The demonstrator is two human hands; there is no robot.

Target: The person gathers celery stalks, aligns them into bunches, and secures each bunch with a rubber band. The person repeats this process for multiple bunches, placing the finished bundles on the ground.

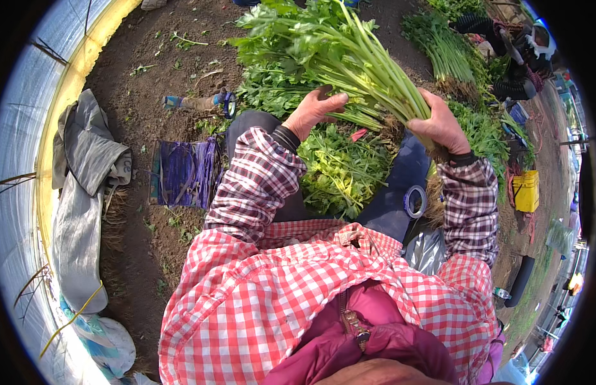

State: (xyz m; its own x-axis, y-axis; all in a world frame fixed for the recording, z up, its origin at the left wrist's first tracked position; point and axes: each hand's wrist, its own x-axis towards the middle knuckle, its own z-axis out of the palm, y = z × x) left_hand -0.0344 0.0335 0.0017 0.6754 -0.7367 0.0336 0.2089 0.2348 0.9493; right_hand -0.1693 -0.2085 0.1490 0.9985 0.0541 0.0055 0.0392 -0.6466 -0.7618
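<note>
My right hand (441, 126) grips a bunch of celery (382, 79) around its lower stalks, near the roots. The stalks slant up and to the left, with their leaves at the top of the view. My left hand (318, 111) is beside the bunch, thumb and fingers spread, with nothing seen in its grasp. More celery (274, 89) lies on the ground beneath the held bunch. Between my legs is a heap of loose, partly yellowed celery leaves (346, 168). A small red strip (359, 134) rests at the heap's upper edge.
Purple strips (187, 173) lie left of my legs. One tape roll (230, 105) is beyond my left knee; another ring-shaped roll (415, 201) is by my right leg. Rooted celery bunches (447, 53), a yellow container (525, 191) and another person's legs (514, 89) are right. Grey cloth (81, 207) lies left.
</note>
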